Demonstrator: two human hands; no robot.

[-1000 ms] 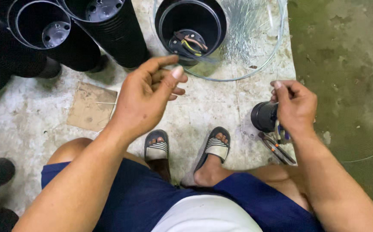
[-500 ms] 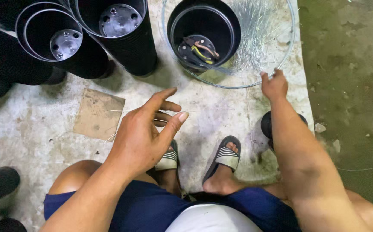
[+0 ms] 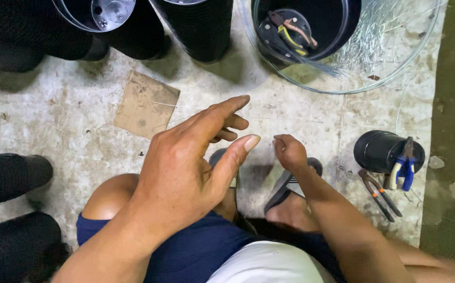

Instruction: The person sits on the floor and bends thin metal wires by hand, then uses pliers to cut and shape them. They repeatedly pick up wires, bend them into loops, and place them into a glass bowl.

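Note:
My left hand hovers over the concrete floor, index finger stretched out, thumb apart, middle fingers curled. It holds nothing I can make out. A thin wire lies across the floor just beyond its fingertips. My right hand is lower and to the right, above my sandalled foot, with its fingertips bunched together. Whether anything is pinched in them is not visible.
A small black pot lies on its side at right, blue-handled pliers on it and dark pliers beside it. A clear tub holds a black pot, cutters and wire strands. A cardboard scrap and black pots surround me.
My right hand came back from near the tub's rim to a spot above my foot. My left hand stayed spread in the middle. The view shifted closer.

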